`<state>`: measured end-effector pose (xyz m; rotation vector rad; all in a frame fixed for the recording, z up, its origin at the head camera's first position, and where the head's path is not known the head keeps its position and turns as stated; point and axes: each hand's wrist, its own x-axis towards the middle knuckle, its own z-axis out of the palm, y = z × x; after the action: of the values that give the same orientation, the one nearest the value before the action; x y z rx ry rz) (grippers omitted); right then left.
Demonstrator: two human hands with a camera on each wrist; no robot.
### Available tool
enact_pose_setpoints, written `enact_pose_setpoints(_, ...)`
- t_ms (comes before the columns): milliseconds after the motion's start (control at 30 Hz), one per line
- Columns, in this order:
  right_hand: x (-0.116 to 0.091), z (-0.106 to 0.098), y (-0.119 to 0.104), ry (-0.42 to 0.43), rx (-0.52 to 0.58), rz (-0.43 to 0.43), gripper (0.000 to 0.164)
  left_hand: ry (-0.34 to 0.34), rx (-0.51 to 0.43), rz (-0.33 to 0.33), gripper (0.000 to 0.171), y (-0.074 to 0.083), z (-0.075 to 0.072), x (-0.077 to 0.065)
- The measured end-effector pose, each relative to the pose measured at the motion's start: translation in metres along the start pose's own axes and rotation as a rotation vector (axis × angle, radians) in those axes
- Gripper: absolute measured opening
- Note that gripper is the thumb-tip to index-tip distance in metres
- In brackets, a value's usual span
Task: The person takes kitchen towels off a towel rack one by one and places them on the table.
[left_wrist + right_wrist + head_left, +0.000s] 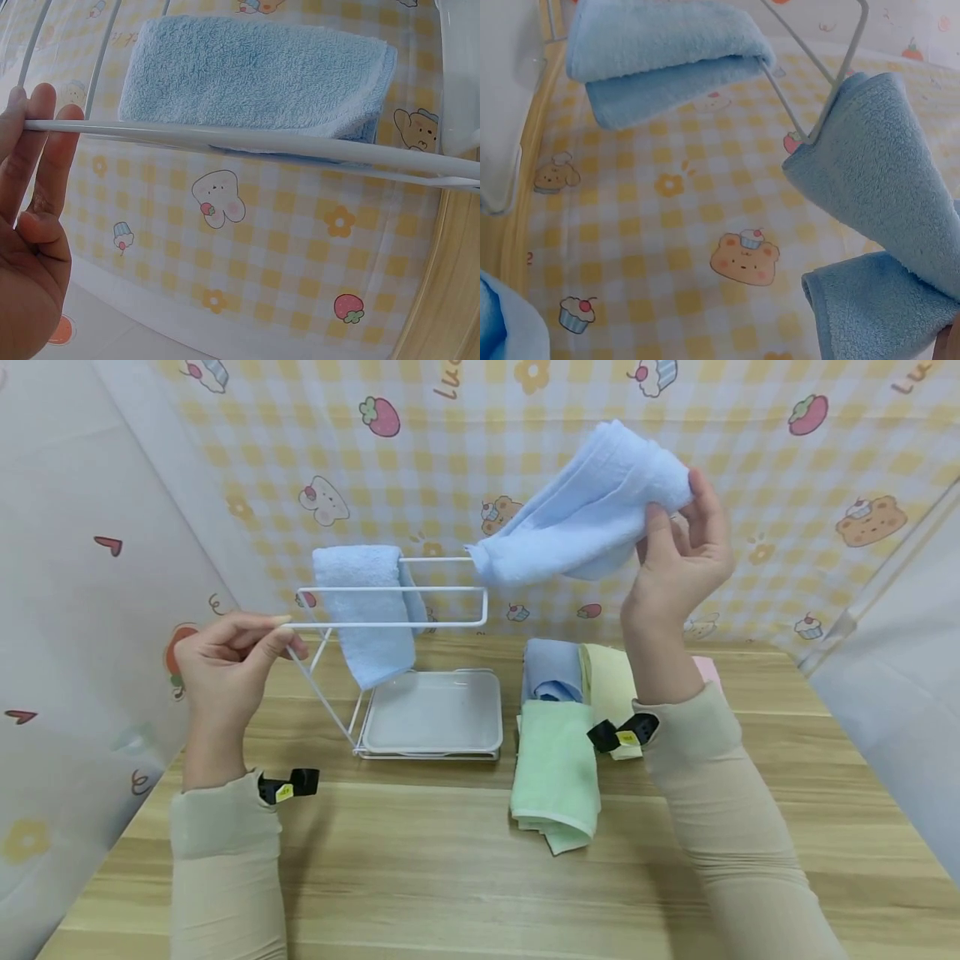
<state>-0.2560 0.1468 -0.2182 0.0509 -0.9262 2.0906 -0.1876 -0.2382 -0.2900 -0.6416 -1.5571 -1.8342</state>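
Note:
My left hand (pixel 225 664) pinches the near left corner of a white wire rack (pixel 390 625) between thumb and fingers. Over the rack's back bar hangs a folded light blue towel (pixel 375 652), also filling the upper part of the left wrist view. Up at the right, my right hand (pixel 686 556) grips a second light blue towel (pixel 577 510) by one end. That towel slants down leftward, its lower corner at the right end of the rack's bars. In the right wrist view the held towel (pixel 889 157) droops in two folds; only a bit of the hand shows.
A white tray (pixel 435 710) sits in the rack's base. Right of it lie folded towels: blue (pixel 552 664), yellow (pixel 611 685), green (pixel 555 768) in front, and pink (pixel 707 670) partly behind my right arm. A patterned checked cloth (pixel 420 468) backs the wooden table (pixel 420 860).

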Motion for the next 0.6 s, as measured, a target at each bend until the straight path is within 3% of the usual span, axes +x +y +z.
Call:
enact_pose_setpoints(167, 0.01, -0.01, -0.005, 0.028, 0.006, -0.017, 0.042, -0.011, -0.003, 0.004, 0.018, 0.001, 0.0, 0.0)
enact_pose_setpoints(433, 0.018, -0.039, -0.008, 0.037, -0.091, -0.077, 0.038, -0.009, 0.003, -0.007, 0.017, 0.001, 0.0, 0.0)
enact_pose_setpoints(600, 0.019, -0.062, -0.01, 0.003, -0.151, -0.049, 0.039, -0.006, 0.0, -0.006, 0.015, 0.001, -0.001, -0.001)
